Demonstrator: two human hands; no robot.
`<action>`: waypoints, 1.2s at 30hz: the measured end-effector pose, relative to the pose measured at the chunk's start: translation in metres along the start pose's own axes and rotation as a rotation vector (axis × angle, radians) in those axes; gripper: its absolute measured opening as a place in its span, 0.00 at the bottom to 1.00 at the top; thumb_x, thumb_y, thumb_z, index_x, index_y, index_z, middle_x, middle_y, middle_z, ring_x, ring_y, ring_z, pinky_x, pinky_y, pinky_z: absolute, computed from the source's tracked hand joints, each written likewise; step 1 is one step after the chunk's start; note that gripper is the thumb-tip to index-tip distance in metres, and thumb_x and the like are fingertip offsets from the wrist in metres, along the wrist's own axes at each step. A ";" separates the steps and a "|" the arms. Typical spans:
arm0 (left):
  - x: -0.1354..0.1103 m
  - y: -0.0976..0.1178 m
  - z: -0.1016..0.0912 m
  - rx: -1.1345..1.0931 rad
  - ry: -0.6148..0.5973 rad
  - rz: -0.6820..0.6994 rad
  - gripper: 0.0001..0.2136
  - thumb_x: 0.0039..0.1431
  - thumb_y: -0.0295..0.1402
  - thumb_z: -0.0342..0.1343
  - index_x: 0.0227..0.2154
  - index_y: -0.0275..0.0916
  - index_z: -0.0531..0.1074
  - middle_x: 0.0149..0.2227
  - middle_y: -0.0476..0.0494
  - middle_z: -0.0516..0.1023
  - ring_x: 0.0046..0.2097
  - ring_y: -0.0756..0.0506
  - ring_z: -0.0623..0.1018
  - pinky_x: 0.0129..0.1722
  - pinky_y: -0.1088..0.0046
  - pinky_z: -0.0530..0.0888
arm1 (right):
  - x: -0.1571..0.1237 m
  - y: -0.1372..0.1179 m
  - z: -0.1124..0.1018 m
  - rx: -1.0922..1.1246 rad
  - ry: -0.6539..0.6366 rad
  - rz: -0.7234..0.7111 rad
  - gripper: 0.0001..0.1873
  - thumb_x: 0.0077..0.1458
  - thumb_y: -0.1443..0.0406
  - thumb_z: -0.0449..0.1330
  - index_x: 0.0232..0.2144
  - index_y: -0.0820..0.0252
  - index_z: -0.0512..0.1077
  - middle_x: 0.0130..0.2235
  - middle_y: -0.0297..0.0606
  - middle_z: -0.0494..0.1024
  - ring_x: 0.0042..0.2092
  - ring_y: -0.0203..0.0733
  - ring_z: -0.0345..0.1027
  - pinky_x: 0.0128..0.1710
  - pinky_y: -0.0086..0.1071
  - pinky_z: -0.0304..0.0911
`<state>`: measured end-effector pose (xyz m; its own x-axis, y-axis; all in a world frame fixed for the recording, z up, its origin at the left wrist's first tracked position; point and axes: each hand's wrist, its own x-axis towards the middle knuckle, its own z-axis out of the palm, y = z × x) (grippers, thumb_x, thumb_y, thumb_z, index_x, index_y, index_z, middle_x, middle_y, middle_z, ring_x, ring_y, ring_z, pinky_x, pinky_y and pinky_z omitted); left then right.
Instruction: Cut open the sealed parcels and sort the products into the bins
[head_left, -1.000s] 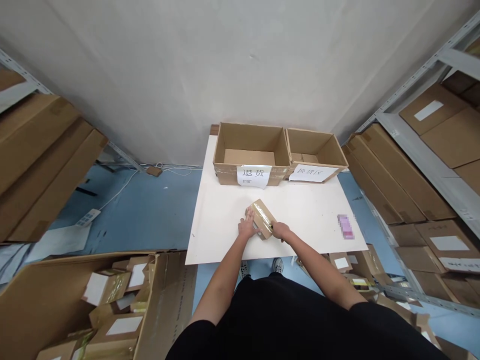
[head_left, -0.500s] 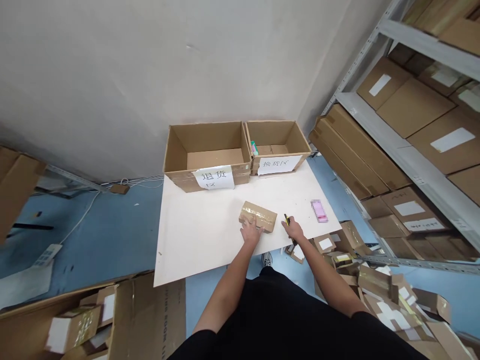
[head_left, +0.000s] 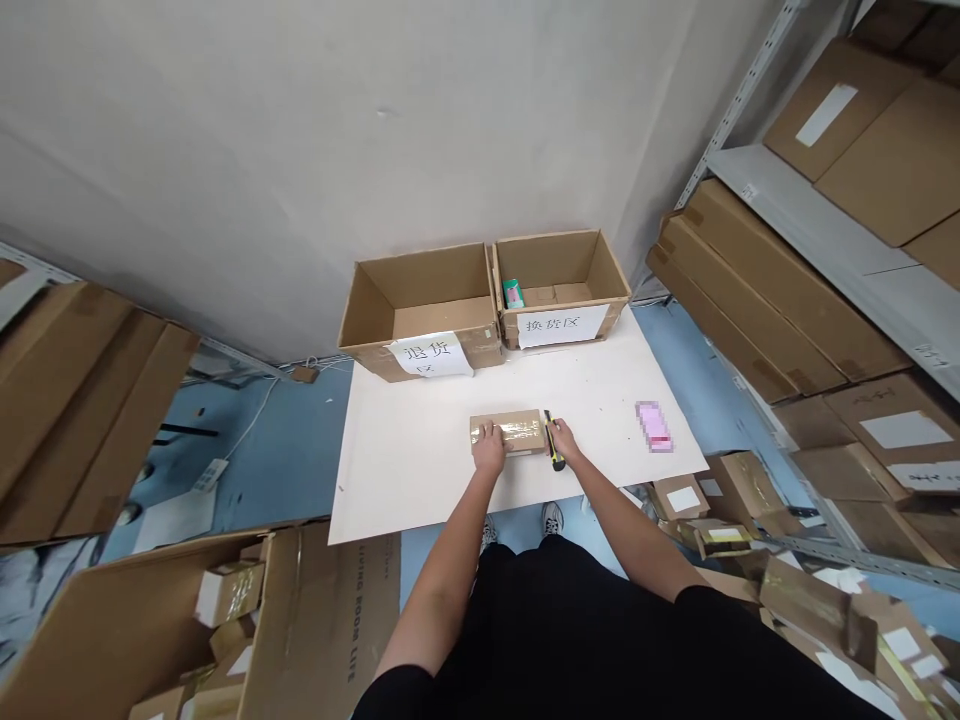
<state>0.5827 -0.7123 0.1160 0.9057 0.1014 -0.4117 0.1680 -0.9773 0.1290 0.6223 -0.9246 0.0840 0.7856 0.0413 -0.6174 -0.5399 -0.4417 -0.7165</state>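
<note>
A small taped cardboard box [head_left: 517, 428] lies on the white tabletop, its long side roughly level in view. My left hand [head_left: 490, 447] grips its left part, fingers over the top and the near edge. In my right hand [head_left: 564, 440] is a black-and-yellow utility knife [head_left: 556, 459], held upright in view beside the box's right end. The knife's tip lies close to that end; whether it touches the cardboard I cannot tell. My right fingers are wrapped round the knife's body.
Two large open cartons with handwritten paper signs stand along the back: the left carton [head_left: 480, 352] and the right carton [head_left: 622, 305], with a small green box [head_left: 513, 293] inside. A blurred pink item [head_left: 655, 427] lies on the table [head_left: 405, 480] at right. Boxes fill shelves and floor.
The cardboard box has turned level and slid slightly left in view. My right hand has brought the knife left to the box's right end. My left hand stays on the box, shifted left.
</note>
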 end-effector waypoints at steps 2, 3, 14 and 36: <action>0.003 -0.003 0.003 -0.006 -0.033 0.011 0.30 0.71 0.44 0.51 0.73 0.52 0.56 0.77 0.41 0.54 0.76 0.34 0.53 0.65 0.53 0.70 | -0.003 0.011 -0.007 0.060 -0.101 -0.032 0.15 0.73 0.48 0.45 0.44 0.51 0.59 0.28 0.27 0.74 0.24 0.39 0.73 0.26 0.27 0.68; 0.003 -0.004 0.005 0.003 -0.045 0.015 0.31 0.72 0.45 0.50 0.75 0.54 0.53 0.77 0.42 0.53 0.77 0.33 0.51 0.66 0.51 0.69 | -0.004 0.016 -0.009 0.070 -0.132 -0.046 0.15 0.73 0.49 0.46 0.42 0.51 0.59 0.27 0.26 0.73 0.24 0.38 0.72 0.25 0.27 0.67; 0.002 -0.005 0.004 0.062 -0.098 0.040 0.36 0.70 0.53 0.50 0.76 0.49 0.51 0.79 0.35 0.46 0.77 0.30 0.49 0.68 0.48 0.66 | 0.004 0.021 -0.013 0.055 -0.162 -0.057 0.16 0.71 0.49 0.51 0.38 0.52 0.61 0.20 0.21 0.67 0.17 0.34 0.63 0.20 0.23 0.60; 0.006 -0.005 -0.003 0.061 -0.035 0.066 0.32 0.67 0.54 0.55 0.70 0.51 0.62 0.72 0.34 0.62 0.72 0.30 0.60 0.65 0.50 0.67 | -0.038 0.041 -0.036 -0.135 -0.108 -0.071 0.12 0.74 0.55 0.47 0.39 0.52 0.61 0.20 0.21 0.66 0.18 0.34 0.65 0.22 0.23 0.59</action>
<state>0.5890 -0.7065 0.1156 0.8995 0.0308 -0.4358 0.0834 -0.9913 0.1020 0.5813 -0.9768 0.0892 0.7793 0.1695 -0.6033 -0.4332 -0.5500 -0.7140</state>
